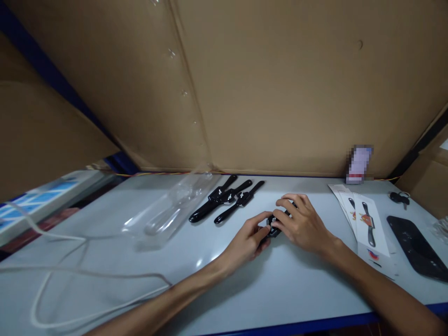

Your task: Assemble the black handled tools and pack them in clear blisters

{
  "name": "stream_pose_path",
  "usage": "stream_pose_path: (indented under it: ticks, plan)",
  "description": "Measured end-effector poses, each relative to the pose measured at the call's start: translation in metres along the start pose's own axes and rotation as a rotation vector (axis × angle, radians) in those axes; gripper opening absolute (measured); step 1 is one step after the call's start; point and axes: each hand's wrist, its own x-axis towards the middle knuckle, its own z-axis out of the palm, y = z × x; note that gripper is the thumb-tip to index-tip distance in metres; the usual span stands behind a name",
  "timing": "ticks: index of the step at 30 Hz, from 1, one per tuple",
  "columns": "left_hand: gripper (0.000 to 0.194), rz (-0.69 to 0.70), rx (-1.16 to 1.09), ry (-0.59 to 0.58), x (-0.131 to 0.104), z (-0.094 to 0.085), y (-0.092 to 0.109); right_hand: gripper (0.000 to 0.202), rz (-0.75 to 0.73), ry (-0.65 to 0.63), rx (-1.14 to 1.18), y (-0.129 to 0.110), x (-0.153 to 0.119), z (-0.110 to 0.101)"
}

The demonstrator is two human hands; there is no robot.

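Note:
Both hands hold one black spokeshave [275, 229] just above the table. My left hand [255, 234] is closed round its near end, with the thumb by the middle part. From the other side my right hand [297, 221] grips it, fingers bent over the body and far handle. Much of the tool is hidden by the fingers. Left of the hands lies another black spokeshave [241, 200], slanting on the table. Beside it, more black spokeshaves [220, 198] lie close together, partly overlapping.
Clear plastic packaging [166, 217] lies left of the tools. White cables [105, 275] loop across the left side. To the right are printed cards [373, 224], a black phone-like slab [418, 245] and keys [399, 198]. A blurred-out upright object [359, 164] stands against the cardboard wall [280, 93].

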Motion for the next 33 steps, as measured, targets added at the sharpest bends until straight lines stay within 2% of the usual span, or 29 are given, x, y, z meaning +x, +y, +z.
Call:
stream_pose_path:
  ticks: [2, 5, 8, 10, 14, 20, 23, 28, 30, 33]
  plan:
    - [0.050, 0.007, -0.032, 0.018, 0.000, -0.001, 0.001, 0.018, 0.065, 0.018, 0.062, 0.000, 0.001, -0.001]
    - [0.052, 0.036, -0.060, 0.064, 0.002, -0.002, 0.001, 0.024, 0.235, 0.156, 0.152, 0.005, 0.002, 0.000]
    - [0.049, 0.062, -0.053, 0.100, 0.005, -0.004, -0.002, 0.020, 0.407, 0.296, 0.253, 0.014, 0.001, 0.010]
    - [0.044, 0.065, -0.064, 0.124, 0.007, -0.006, -0.005, 0.013, 0.511, 0.315, 0.356, 0.018, -0.001, 0.020]
    - [0.033, 0.035, -0.123, 0.152, 0.011, -0.010, -0.009, 0.013, 0.658, 0.233, 0.525, 0.019, -0.003, 0.039]
    - [0.045, 0.061, -0.053, 0.133, 0.015, -0.011, -0.012, 0.012, 0.596, 0.021, 0.412, 0.016, -0.005, 0.047]
    - [0.051, 0.091, 0.042, 0.174, 0.020, -0.012, -0.017, 0.010, 0.600, -0.059, 0.360, 0.016, -0.005, 0.046]
    - [0.071, 0.242, 0.214, 0.270, 0.029, -0.024, -0.026, 0.017, 0.590, -0.122, 0.250, 0.018, -0.004, 0.047]
    - [0.071, 0.338, 0.346, 0.308, 0.032, -0.031, -0.028, 0.021, 0.591, -0.133, 0.221, 0.021, -0.005, 0.049]
    - [0.065, 0.539, 0.664, 0.408, 0.035, -0.039, -0.027, 0.028, 0.608, -0.123, 0.190, 0.030, -0.007, 0.053]
